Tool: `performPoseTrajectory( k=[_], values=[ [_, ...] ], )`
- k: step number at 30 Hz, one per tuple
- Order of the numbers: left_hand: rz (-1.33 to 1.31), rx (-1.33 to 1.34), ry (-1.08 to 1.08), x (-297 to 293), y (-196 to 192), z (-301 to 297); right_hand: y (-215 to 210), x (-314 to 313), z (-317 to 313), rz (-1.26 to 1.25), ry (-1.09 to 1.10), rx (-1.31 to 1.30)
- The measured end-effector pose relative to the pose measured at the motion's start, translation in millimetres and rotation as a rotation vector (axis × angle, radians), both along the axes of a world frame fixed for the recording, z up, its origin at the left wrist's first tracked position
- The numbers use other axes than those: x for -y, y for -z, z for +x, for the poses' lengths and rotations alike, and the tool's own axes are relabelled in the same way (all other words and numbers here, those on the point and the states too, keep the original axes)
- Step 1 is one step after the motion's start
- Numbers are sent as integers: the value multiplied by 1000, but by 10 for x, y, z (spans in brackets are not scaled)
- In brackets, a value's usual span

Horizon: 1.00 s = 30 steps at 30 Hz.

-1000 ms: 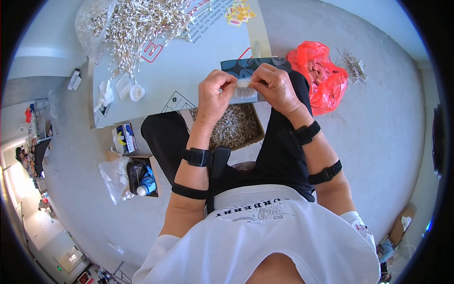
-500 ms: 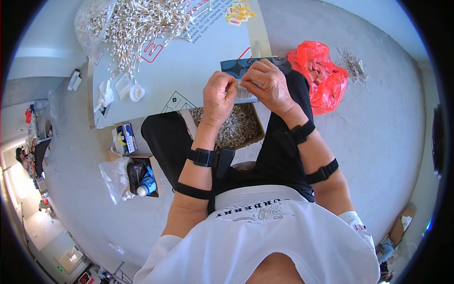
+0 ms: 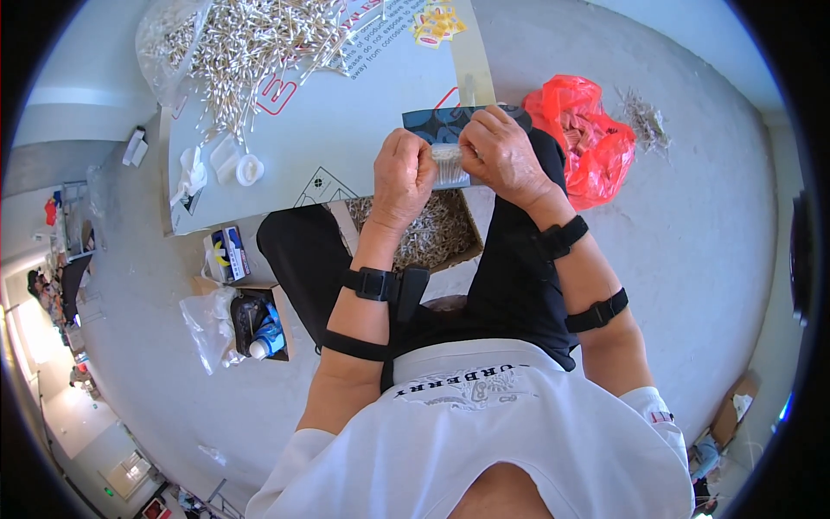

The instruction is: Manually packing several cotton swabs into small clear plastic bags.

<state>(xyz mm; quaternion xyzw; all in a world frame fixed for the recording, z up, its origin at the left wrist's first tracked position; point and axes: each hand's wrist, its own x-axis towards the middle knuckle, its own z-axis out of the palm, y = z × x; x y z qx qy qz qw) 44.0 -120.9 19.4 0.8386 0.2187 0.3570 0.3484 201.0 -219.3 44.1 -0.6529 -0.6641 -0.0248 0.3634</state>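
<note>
Setting: grey concrete floor (image 3: pixel 692 259), with a flat sheet of white cardboard (image 3: pixel 363 130) spread on it as the work surface; the person sits at its near edge.
Done so far: judging by the scene, one small clear packet of cotton swabs (image 3: pixel 448 164) is filled and in hand; I cannot tell whether it is sealed.
Left to do: a large loose heap of cotton swabs (image 3: pixel 259 43) covers the far-left corner of the cardboard, so most of the work looks undone.
Left hand (image 3: pixel 403 177): closed, fingertips pinching the packet's left end.
Right hand (image 3: pixel 506 156): closed, thumb and fingers gripping the packet's right end, over a dark patterned sheet (image 3: pixel 432 125).
Packet position: raised between both hands, above the near edge of the cardboard.
Below the hands: open brown box (image 3: pixel 424 233) of small pale pieces, between the knees.
Nearby: red plastic bag (image 3: pixel 588 138) on the floor just right of the cardboard.
</note>
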Motion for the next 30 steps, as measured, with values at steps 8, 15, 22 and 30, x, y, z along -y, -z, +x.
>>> performPoseTrajectory(
  k=[8, 15, 22, 30],
  values=[
    [-36, 57, -69, -34, -256, -186, 0, 378, 207, -17, 263, -587],
    [48, 86, -11, 233, -746, -323, -422, 349, -366, -274, -65, -1181],
    [-241, 258, 98, 568, -1035, -482, -578, 513, -683, -40, -165, -1234],
    [-841, 355, 78, 704, -1136, -370, -616, 532, -823, -10, -107, -1149]
  ],
)
